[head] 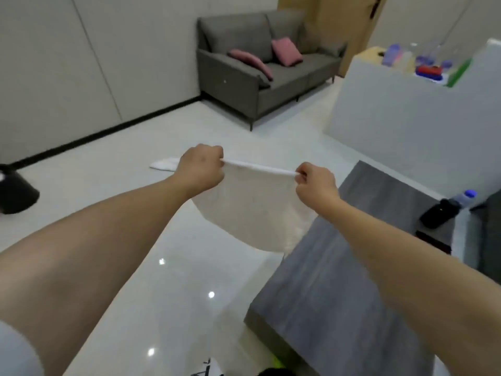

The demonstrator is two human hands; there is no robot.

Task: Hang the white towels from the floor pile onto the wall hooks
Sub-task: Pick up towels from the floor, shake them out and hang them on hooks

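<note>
A white towel [252, 207] hangs in the air in front of me, its top edge stretched between both hands. My left hand [200, 169] pinches the left top corner and my right hand [315, 183] pinches the right top corner. The cloth sags below them over the floor and the grey table's edge. Another white towel [164, 164] lies on the glossy floor behind my left hand, partly hidden by it. No wall hooks are in view.
A grey low table [339, 294] stands at the right, with a black object and a bottle [461, 198] at its far end. A grey sofa [260, 77] with pink cushions is ahead. A white counter [401, 109] stands at right; a black object [16, 191] at left.
</note>
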